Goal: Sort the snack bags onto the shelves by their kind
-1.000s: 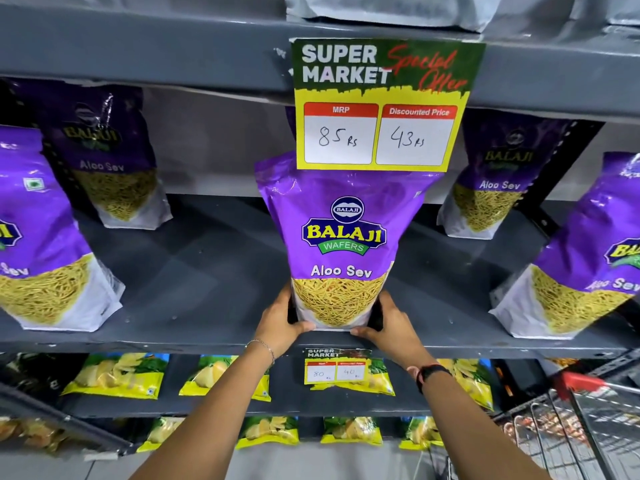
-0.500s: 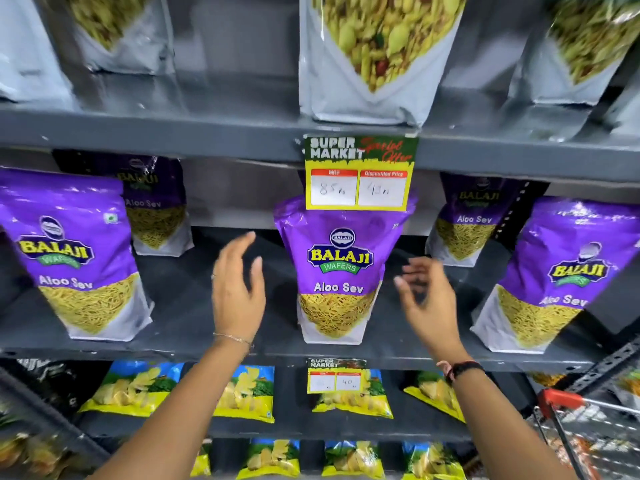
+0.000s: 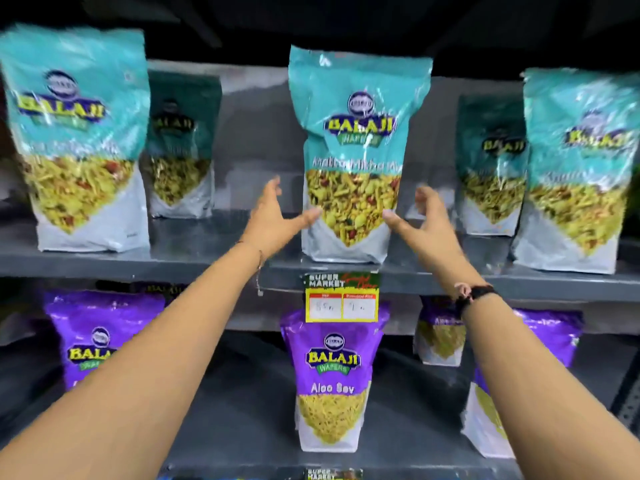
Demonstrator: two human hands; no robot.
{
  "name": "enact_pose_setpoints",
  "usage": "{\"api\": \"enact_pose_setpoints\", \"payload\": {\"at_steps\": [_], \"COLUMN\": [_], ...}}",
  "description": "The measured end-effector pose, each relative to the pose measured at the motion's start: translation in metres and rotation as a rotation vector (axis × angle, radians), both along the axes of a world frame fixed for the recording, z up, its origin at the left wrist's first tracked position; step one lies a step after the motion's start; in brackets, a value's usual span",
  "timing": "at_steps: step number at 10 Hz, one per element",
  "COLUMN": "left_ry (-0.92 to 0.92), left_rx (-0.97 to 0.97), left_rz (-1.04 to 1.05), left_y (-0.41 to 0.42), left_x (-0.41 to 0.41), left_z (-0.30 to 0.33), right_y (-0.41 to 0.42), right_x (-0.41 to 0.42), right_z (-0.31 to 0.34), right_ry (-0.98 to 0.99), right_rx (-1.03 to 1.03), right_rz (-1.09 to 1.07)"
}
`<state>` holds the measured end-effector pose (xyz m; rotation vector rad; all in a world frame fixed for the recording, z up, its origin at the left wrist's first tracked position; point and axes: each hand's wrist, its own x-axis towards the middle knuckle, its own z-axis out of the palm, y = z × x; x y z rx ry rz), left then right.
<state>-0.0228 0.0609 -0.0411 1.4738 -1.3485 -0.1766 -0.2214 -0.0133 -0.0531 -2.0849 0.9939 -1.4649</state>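
Observation:
A teal Balaji mixture bag (image 3: 353,140) stands upright at the middle front of the upper shelf (image 3: 207,261). My left hand (image 3: 273,220) is spread open at the bag's lower left side, thumb tip touching its edge. On the bag's lower right, my right hand (image 3: 426,220) is open too, thumb at the edge. Neither hand grips the bag. One shelf down, directly below, a purple Aloo Sev bag (image 3: 332,379) stands alone behind a price tag (image 3: 341,297).
More teal mixture bags (image 3: 79,140) (image 3: 575,168) line the upper shelf, with darker ones (image 3: 180,147) (image 3: 491,168) behind. Purple Aloo Sev bags (image 3: 100,337) (image 3: 543,337) fill the lower shelf. Gaps lie between the front bags on both shelves.
Both hands let go of the purple Aloo Sev bag, rose to the shelf above, and now flank the teal mixture bag. The view has tilted upward.

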Motion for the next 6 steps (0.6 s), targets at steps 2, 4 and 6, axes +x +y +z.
{"api": "enact_pose_setpoints", "payload": {"at_steps": [2, 4, 6], "left_ry": [0.104, 0.126, 0.111], "left_rx": [0.311, 0.256, 0.224], "left_rz": [-0.204, -0.202, -0.232], "left_y": [-0.012, -0.026, -0.029], "left_x": [-0.005, 0.003, 0.008], "left_z": [-0.012, -0.026, -0.027], "right_y": [-0.033, -0.036, -0.034], "right_x": [0.004, 0.010, 0.013], "right_z": [-0.011, -0.027, -0.028], "right_ry": [0.287, 0.220, 0.189], "right_rx": [0.239, 0.213, 0.231], "right_rz": [0.228, 0.217, 0.218]}}
